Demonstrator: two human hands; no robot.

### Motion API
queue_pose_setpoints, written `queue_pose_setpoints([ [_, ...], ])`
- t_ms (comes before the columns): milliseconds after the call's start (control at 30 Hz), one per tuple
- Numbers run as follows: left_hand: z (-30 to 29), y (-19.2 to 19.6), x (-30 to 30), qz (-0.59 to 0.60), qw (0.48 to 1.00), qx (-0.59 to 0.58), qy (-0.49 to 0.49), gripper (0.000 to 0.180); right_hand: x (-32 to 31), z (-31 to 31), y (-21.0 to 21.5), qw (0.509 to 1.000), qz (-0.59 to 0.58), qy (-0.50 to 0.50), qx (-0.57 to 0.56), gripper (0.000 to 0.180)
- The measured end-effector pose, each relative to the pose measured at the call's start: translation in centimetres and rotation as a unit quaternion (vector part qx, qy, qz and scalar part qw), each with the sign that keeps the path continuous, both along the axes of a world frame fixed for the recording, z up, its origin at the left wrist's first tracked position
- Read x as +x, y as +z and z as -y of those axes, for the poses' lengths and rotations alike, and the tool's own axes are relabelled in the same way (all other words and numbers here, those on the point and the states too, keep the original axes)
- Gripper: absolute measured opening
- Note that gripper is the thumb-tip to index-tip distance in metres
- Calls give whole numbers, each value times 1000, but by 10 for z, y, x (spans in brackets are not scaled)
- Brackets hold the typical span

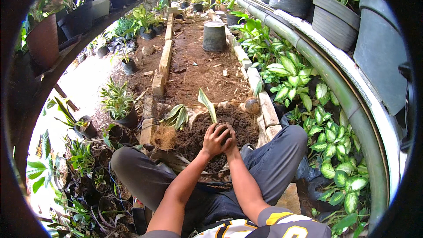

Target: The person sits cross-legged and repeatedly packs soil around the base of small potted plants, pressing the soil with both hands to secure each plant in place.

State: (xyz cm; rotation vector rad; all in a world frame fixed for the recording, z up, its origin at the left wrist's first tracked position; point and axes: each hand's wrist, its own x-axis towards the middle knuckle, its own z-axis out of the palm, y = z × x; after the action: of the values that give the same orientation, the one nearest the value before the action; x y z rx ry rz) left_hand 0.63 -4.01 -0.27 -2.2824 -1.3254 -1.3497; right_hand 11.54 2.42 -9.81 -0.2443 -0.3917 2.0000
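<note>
My left hand (213, 140) and my right hand (230, 142) are cupped together over a mound of dark soil (194, 136), fingers curled inward. Between the palms shows a dark clump of soil (226, 138), mostly covered by the fingers. A long pale-edged green leaf (206, 105) stands upright just behind my left fingertips; its lower end is hidden, so whether the hands grip it cannot be told. Left of the mound lie several cut variegated leaves (178, 115) and a tuft of brown coconut fibre (163, 137).
Stone blocks (166, 57) edge the earth path on both sides. An upturned black pot (214, 36) stands farther along it. A round brown husk (252, 105) sits right of the mound. Leafy plants (291, 77) and a bamboo rail (335, 88) run along the right; potted plants (123, 105) fill the left.
</note>
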Motion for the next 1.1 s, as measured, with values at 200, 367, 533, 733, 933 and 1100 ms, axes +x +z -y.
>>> queue_pose_setpoints([
  [200, 2, -6, 1, -7, 1000, 12, 23, 39, -10, 20, 16, 999, 15, -48, 12, 32],
  [367, 4, -12, -6, 0, 1000, -6, 20, 37, -13, 22, 23, 995, 72, -52, -54, 31],
  [533, 0, -5, -10, 26, 998, -52, -29, 44, -10, 11, 28, 997, 65, -15, -48, 32],
  [733, -1, -1, 1, 92, 994, -65, 7, 41, -6, 11, 42, 995, 66, -19, -67, 30],
  [933, -3, -12, 1, 4, 998, -52, 42, 35, -4, 17, 33, 999, 27, -22, 16, 29],
  [1100, -1, -17, -5, -17, 994, -94, 60, 38, -7, 17, 25, 990, 99, -44, -84, 32],
])
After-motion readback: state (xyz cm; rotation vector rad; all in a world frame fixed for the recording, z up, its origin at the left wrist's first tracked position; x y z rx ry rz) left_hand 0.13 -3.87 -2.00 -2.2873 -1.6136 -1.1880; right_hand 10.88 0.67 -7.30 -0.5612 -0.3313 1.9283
